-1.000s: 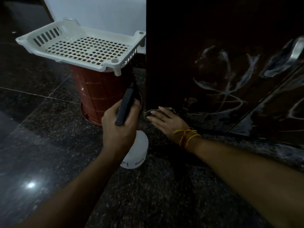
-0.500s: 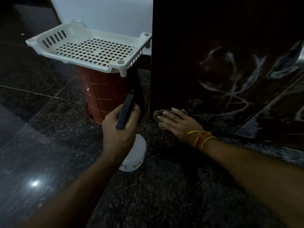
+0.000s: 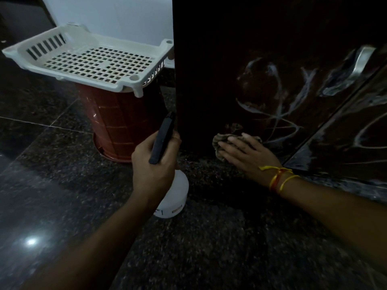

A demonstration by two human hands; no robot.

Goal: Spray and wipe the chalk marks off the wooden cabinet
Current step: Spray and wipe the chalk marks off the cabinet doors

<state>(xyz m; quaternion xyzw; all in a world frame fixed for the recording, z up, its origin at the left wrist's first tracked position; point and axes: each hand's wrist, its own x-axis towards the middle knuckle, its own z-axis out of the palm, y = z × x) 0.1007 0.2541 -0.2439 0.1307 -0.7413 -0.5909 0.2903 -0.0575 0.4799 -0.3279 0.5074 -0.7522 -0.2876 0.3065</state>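
Note:
A dark wooden cabinet [image 3: 219,70] fills the upper right, its door streaked with white chalk marks [image 3: 278,114]. My left hand [image 3: 155,164] grips the black trigger head of a white spray bottle [image 3: 173,199], which stands on the floor by the cabinet's left corner. My right hand [image 3: 245,155], with yellow and red threads on the wrist, presses a crumpled brownish cloth [image 3: 218,143] with straight fingers against the bottom of the cabinet door. The bottle's neck is hidden under my left hand.
A white perforated plastic tray [image 3: 88,59] rests on an upturned red bucket [image 3: 123,122] left of the cabinet. A metal door handle [image 3: 362,59] sits at the upper right. The floor is dark polished granite [image 3: 62,185].
My right hand has slid the cloth rightward along the bottom of the cabinet door. My left hand still holds the spray bottle in place.

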